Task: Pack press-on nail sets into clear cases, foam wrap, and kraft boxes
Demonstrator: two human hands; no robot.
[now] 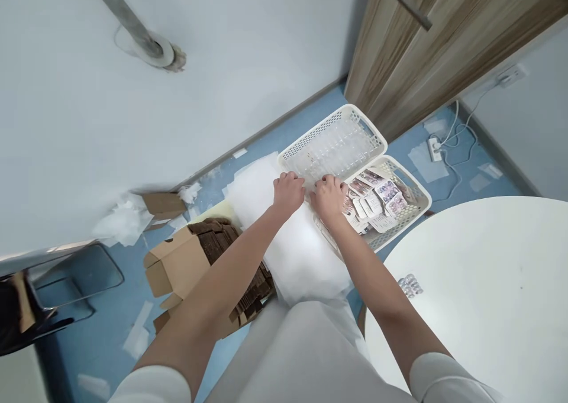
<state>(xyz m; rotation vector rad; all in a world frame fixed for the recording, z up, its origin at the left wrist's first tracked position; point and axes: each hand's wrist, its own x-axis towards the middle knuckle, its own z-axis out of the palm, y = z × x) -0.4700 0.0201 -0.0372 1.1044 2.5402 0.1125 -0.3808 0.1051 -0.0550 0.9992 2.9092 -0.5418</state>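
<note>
My left hand (288,193) is closed, fingers curled, at the near corner of a white basket (364,119) holding rows of clear plastic trays (337,145). Close beside it, my right hand (329,199) also has curled fingers, near where this basket meets a second white basket (419,190). That second basket holds a loose pile of printed cards (373,205), some with purple and pink pieces. Whatever either hand grips is hidden or too small to name. Under my forearms lies a stack of white translucent sheets (295,255).
Left of the sheets stands a pile of brown cardboard boxes (181,267). A round white table (479,296) with a small clear pack (410,286) is at the right. Behind are a power strip (435,148) with cables and a wooden cabinet (399,54). Scraps litter the blue floor.
</note>
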